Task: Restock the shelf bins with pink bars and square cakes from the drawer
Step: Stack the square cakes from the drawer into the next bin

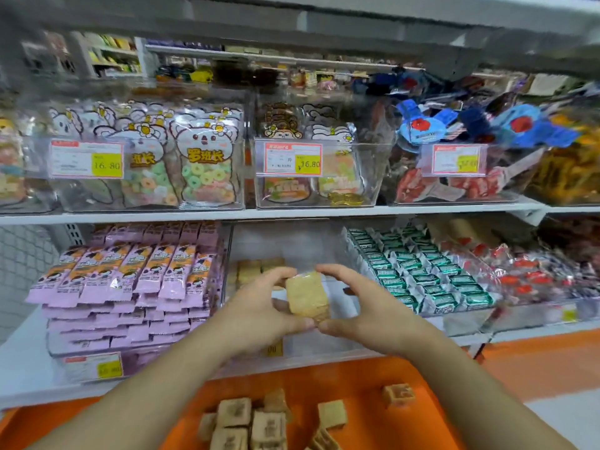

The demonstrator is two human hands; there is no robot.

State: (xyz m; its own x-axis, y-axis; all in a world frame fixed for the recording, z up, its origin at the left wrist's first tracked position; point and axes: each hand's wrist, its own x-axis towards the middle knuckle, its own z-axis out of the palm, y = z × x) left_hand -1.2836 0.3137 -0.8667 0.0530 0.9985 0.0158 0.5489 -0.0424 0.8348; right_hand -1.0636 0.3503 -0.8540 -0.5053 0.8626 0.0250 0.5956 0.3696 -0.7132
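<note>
Both hands, left (259, 306) and right (363, 306), pinched one square cake (306, 297) between them at the clear bin's (292, 245) front, broad face tilted toward 7 o'clock; no long axis showed.

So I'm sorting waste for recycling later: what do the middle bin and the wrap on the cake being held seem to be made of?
The middle bin looks like clear rigid plastic, glossy: cakes show through its walls. The cake, held by the left hand and right hand, seems wrapped in thin clear film, judging by the faint sheen at its edges, though blur leaves that uncertain.
</note>
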